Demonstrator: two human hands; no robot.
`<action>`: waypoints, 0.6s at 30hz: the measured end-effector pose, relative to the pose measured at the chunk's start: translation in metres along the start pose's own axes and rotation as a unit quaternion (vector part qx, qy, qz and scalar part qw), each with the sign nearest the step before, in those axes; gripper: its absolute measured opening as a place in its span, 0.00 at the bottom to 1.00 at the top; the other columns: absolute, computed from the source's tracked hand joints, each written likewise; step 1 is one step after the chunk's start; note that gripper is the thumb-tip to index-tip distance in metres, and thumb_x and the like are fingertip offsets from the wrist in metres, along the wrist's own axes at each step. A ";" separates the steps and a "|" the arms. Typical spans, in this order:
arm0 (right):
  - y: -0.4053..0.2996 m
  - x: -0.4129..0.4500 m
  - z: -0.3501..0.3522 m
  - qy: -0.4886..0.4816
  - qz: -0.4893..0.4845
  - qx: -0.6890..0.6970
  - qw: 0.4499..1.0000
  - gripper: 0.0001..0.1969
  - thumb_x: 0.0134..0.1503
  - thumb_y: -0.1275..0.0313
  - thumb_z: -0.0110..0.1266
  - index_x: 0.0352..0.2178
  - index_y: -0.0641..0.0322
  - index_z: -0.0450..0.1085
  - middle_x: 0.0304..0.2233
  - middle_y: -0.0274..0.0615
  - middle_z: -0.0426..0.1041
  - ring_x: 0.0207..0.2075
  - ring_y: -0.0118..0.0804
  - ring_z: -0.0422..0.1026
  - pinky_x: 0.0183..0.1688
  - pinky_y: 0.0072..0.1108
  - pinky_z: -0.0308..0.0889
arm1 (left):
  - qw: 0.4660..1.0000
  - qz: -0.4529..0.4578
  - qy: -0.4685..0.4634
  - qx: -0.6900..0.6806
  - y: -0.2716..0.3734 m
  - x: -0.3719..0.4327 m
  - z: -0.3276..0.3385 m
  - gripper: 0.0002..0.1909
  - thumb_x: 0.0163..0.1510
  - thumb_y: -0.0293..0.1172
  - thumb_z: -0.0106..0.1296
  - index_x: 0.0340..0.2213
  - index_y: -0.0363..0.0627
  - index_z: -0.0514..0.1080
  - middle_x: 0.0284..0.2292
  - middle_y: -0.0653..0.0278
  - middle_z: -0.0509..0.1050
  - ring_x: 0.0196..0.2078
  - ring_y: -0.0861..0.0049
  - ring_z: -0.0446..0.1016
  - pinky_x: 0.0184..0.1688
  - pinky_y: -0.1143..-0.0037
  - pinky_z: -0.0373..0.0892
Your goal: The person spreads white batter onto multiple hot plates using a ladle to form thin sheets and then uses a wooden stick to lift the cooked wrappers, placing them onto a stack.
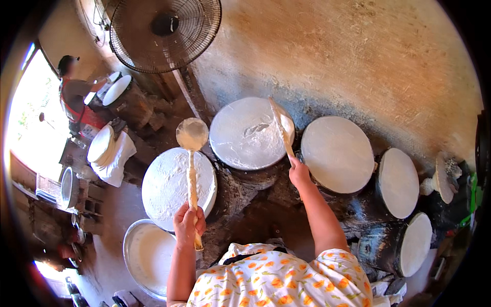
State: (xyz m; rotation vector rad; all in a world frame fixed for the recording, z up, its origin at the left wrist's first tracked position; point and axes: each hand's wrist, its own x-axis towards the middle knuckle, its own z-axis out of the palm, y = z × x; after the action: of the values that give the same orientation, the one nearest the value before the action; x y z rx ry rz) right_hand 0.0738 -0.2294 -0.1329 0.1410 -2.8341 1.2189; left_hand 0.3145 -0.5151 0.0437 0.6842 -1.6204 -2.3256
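Note:
My left hand (189,223) grips the wrapped handle of a long ladle (192,134), whose bowl hangs above the gap between two round griddles. Under the handle lies the left griddle (163,188), white with lumpy batter or flour. My right hand (299,174) holds a long, flat wooden spatula (282,128), its blade over the right side of the middle griddle (234,134). That griddle carries a thin whitish layer with a torn or rumpled grey patch. Below my left hand stands a large metal basin (147,249) of pale batter, partly hidden by my forearm.
To the right, three more pale-topped round griddles (337,153) (399,183) (416,245) curve towards me on dark stoves. A pedestal fan (165,25) stands ahead. At left a co-worker (78,94) reaches over other griddles (117,90), near stacked flat rounds (101,144).

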 end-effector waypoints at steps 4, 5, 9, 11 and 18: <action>-0.022 -0.013 -0.016 -0.035 -0.013 0.077 0.996 0.25 0.49 0.80 0.42 0.50 0.48 0.64 0.44 0.50 0.70 0.45 0.49 0.69 0.45 0.28 0.66 | 1.000 0.001 0.029 -0.012 0.002 -0.010 -0.021 0.08 0.56 0.26 0.38 0.36 0.38 0.65 0.20 0.65 0.65 0.12 0.86 0.59 0.10 0.84 0.57; -0.023 -0.017 -0.019 -0.026 0.011 0.065 0.997 0.26 0.49 0.80 0.41 0.50 0.48 0.64 0.43 0.51 0.70 0.45 0.49 0.69 0.45 0.28 0.65 | 0.999 0.004 0.037 -0.003 0.002 -0.013 -0.026 0.09 0.56 0.26 0.38 0.37 0.38 0.65 0.20 0.65 0.65 0.12 0.86 0.59 0.10 0.84 0.57; -0.016 -0.015 -0.015 -0.064 0.084 0.012 0.994 0.30 0.47 0.79 0.42 0.54 0.47 0.59 0.46 0.52 0.68 0.47 0.50 0.68 0.47 0.31 0.65 | 1.000 0.001 0.009 -0.011 -0.001 -0.010 -0.032 0.10 0.57 0.27 0.37 0.38 0.36 0.65 0.20 0.65 0.65 0.12 0.85 0.59 0.10 0.84 0.56; -0.017 -0.018 0.003 -0.022 -0.024 0.107 0.994 0.31 0.46 0.79 0.42 0.54 0.44 0.58 0.41 0.56 0.70 0.42 0.55 0.69 0.43 0.35 0.65 | 1.000 -0.009 -0.010 -0.020 -0.005 -0.001 -0.023 0.10 0.57 0.27 0.38 0.39 0.36 0.65 0.20 0.65 0.65 0.12 0.85 0.58 0.10 0.84 0.56; -0.009 -0.025 -0.024 -0.006 0.046 0.004 0.999 0.32 0.46 0.81 0.41 0.54 0.45 0.58 0.47 0.53 0.67 0.46 0.53 0.67 0.45 0.35 0.63 | 0.998 -0.031 -0.030 -0.039 0.006 0.002 -0.026 0.12 0.56 0.27 0.37 0.40 0.36 0.65 0.20 0.65 0.64 0.12 0.85 0.58 0.10 0.83 0.57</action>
State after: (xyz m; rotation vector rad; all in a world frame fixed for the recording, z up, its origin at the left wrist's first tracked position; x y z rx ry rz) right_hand 0.0997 -0.2171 -0.1120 0.0194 -2.8759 1.2503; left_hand 0.3253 -0.5394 0.0419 0.6632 -1.5450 -2.4605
